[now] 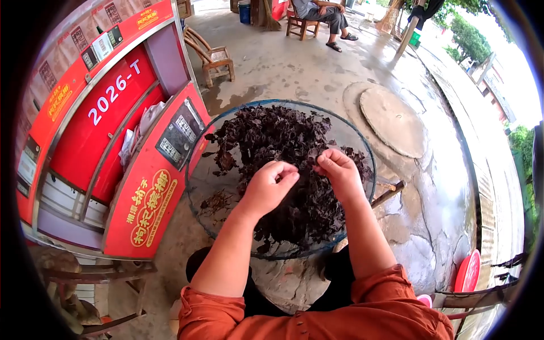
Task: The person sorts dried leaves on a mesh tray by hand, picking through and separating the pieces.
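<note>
Right hand: thumb and forefinger drawn near; pinch on leaf scrap possible, cannot tell. Left hand: curled, fingertip contact unclear. Dark crinkled leaves: heaped beneath hands, on round mesh tray. Left: red display stand. Right: round slab.

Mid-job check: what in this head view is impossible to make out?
All in the head view:
Left hand: anything held is hidden inside its curl.
Right hand: anything pinched is too small to tell.
Round mesh tray: middle covered by dark leafy pieces.
Seated person: head cut off by the top edge.
</note>
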Motion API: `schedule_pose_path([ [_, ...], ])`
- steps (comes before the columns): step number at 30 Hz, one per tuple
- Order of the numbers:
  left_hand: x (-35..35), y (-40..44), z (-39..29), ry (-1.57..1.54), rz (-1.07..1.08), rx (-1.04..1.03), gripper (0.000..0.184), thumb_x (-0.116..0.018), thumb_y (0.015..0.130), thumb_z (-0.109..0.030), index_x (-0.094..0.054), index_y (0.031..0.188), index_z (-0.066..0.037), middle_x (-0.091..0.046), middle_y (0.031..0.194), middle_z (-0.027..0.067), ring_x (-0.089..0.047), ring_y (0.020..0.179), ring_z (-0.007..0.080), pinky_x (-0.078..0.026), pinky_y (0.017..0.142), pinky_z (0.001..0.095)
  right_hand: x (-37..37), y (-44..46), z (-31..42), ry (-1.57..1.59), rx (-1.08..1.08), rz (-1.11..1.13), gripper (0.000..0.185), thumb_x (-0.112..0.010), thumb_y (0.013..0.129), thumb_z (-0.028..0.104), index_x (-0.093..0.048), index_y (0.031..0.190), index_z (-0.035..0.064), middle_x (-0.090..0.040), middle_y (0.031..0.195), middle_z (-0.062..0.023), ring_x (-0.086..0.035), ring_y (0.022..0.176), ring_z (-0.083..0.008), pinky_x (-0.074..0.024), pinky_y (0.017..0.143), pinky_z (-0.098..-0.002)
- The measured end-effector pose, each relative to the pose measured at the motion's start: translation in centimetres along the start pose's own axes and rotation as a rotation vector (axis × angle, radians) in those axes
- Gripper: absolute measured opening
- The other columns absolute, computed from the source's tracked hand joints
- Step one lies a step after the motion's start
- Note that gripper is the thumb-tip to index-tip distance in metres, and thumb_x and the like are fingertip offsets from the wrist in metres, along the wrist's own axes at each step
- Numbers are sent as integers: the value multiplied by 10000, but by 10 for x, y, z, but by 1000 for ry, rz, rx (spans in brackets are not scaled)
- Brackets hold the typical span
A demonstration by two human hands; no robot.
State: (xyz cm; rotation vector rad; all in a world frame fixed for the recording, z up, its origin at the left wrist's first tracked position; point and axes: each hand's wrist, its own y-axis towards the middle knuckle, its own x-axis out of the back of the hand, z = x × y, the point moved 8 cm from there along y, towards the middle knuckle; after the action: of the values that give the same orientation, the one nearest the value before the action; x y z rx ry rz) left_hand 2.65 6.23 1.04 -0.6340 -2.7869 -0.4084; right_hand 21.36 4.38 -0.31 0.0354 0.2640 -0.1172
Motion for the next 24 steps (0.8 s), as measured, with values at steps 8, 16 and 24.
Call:
schedule_pose_path([
  [8, -22, 4, -4, -254, 12, 77, 170, -699, 915, -128, -654, 1046, -30, -636, 906, -23, -562, 789, 78, -452, 705, 213, -28, -17, -28, 400, -156, 87, 80, -633, 970, 163, -636, 942, 89, -598, 793, 39, -536, 744, -78, -412, 721, -239],
  [16, -23, -2, 14, -503, 42, 349, 135, -627, 943, -92, -660, 1048, -14, -662, 857, 4, -509, 621, 56, -437, 583, 208, 4, -9, 11, -249, 73, -21, 118, -702, 928, 132, -616, 969, 63, -566, 777, 37, -520, 730, -53, -427, 660, -215],
  [24, -33, -3, 14, -485, 103, 351, 89, -621, 966, -110, -648, 994, -31, -629, 823, -1, -488, 634, 53, -428, 584, 227, -24, -23, 19, -601, 194, 103, 121, -712, 914, 110, -656, 983, 28, -581, 788, 11, -518, 734, -53, -446, 658, -225],
])
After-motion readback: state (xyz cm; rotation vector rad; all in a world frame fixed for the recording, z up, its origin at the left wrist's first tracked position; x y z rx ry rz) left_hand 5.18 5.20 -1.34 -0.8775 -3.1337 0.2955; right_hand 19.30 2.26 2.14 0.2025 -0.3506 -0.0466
